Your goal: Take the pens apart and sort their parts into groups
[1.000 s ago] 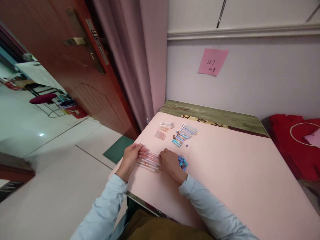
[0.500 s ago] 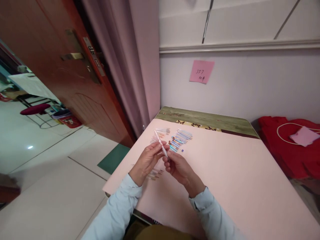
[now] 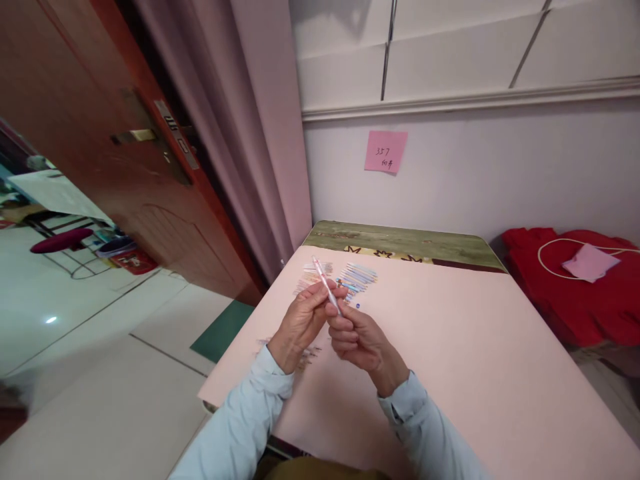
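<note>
Both my hands hold one slim white pen (image 3: 324, 279) with pinkish markings, tilted up and to the left above the table. The fingers of my left hand (image 3: 306, 317) pinch its middle. My right hand (image 3: 357, 333) is closed round its lower end. Beyond the hands lie a group of blue pens (image 3: 361, 275) and a group of pale and orange-toned pens (image 3: 311, 275), partly covered by my left hand. Another group of pens (image 3: 309, 357) lies below my left wrist, also partly hidden. A small dark blue round piece (image 3: 358, 306) sits right of the blue group.
The table (image 3: 450, 347) has a pale pink cover, with a green wood-patterned strip (image 3: 400, 239) at the back. Red cloth (image 3: 530, 293) lies at the right. A wooden door (image 3: 165, 200) and a curtain (image 3: 270, 133) stand left; a pink note (image 3: 385, 152) is on the wall.
The camera view has shifted a little, so the table and wall sit slightly left and lower. Both hands still hold the pen; the right fingers have closed further round its lower end.
</note>
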Action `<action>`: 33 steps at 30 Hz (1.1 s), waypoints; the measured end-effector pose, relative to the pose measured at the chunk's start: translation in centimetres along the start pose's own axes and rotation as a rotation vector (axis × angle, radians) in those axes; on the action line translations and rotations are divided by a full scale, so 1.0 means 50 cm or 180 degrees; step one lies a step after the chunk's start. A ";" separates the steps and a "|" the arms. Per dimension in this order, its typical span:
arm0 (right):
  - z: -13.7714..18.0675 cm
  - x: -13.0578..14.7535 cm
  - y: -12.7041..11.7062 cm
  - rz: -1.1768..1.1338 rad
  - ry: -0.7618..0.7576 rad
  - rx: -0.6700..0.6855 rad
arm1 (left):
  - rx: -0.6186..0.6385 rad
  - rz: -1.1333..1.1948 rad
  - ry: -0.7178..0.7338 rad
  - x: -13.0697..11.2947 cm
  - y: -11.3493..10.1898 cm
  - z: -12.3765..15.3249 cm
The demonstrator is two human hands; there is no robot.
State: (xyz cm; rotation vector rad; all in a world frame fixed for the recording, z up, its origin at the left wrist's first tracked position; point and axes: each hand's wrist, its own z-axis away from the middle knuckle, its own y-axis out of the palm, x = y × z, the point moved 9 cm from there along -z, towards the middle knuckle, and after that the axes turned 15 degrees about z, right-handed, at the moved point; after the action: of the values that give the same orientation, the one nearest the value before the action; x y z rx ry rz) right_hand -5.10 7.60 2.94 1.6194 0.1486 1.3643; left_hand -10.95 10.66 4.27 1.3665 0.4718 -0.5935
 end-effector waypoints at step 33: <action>0.000 0.013 -0.051 0.0988 -0.0581 -0.1090 | -0.0219 -0.0801 0.0281 -0.037 -0.007 0.003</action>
State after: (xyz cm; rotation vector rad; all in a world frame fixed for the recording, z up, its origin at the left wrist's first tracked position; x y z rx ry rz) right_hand -3.68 9.33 1.53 1.5034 -0.4397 1.3732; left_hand -12.58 10.70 5.20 1.2806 0.7364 -0.7171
